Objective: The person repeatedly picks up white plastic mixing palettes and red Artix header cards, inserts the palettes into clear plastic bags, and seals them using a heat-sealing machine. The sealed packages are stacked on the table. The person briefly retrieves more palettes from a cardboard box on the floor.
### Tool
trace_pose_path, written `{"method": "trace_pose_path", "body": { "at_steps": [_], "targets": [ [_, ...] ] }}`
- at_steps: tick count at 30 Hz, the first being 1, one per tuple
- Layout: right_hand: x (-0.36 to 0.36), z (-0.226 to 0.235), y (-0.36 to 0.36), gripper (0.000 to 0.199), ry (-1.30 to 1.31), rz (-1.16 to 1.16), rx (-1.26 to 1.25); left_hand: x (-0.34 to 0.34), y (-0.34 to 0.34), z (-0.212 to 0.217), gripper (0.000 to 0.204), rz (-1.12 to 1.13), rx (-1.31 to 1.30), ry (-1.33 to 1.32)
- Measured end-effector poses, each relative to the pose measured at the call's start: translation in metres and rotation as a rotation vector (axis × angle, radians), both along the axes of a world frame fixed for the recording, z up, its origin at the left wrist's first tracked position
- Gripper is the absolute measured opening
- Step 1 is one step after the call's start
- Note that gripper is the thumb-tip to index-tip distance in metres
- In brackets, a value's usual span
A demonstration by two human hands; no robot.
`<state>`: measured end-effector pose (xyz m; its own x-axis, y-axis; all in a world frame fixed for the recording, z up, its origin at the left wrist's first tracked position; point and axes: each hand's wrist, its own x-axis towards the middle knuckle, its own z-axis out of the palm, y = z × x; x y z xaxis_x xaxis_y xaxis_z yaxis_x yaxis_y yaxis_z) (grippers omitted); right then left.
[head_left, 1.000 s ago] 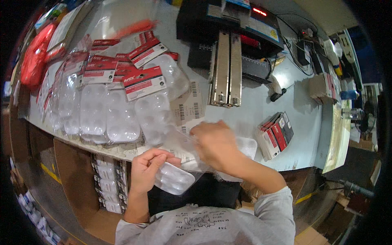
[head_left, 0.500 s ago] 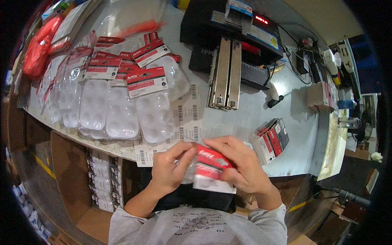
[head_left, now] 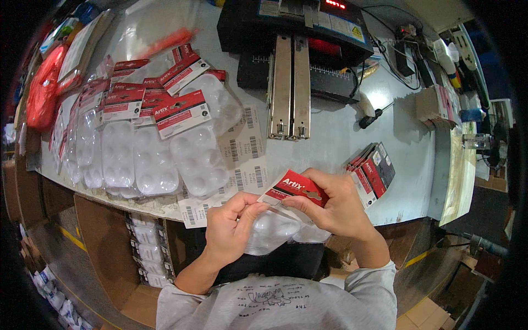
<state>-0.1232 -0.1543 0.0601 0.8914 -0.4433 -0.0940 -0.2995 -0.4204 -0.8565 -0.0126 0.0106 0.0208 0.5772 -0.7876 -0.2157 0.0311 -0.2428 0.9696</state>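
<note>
My right hand point(head_left: 334, 208) grips a folded red card header point(head_left: 294, 188) over the top of a clear plastic bag that holds a white palette tray point(head_left: 275, 230). My left hand point(head_left: 231, 230) pinches the bag's left side just under the header. Both hands hover at the near edge of the grey table point(head_left: 341, 137). Several finished packs of white palettes with red headers point(head_left: 159, 148) lie fanned out to the left. White barcode label strips point(head_left: 245, 146) lie just beyond my hands.
A black machine with two metal rails point(head_left: 290, 82) stands at the back centre. A small stack of red and black cards point(head_left: 374, 170) lies to the right. Red plastic bags point(head_left: 41, 93) sit far left. An open cardboard box of white trays point(head_left: 146, 250) stands below the table.
One second ago my hands held a bare bagged tray. A red header has since been brought onto its top, and both hands now close on it nearer my body.
</note>
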Motion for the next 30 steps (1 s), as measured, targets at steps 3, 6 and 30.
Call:
{"method": "trace_pose_path", "body": {
  "at_steps": [3, 6, 30],
  "targets": [
    [-0.001, -0.001, -0.002, 0.025, 0.015, -0.007, 0.052, 0.001, -0.001, 0.001, 0.012, -0.008, 0.02, -0.012],
    [-0.001, -0.005, -0.005, 0.025, -0.002, 0.021, 0.022, 0.003, -0.004, 0.0, 0.014, -0.039, 0.037, -0.076],
    [-0.03, -0.025, -0.007, 0.02, 0.172, -0.141, 0.595, -0.002, -0.008, -0.019, 0.027, 0.277, -0.087, -0.074]
  ]
}}
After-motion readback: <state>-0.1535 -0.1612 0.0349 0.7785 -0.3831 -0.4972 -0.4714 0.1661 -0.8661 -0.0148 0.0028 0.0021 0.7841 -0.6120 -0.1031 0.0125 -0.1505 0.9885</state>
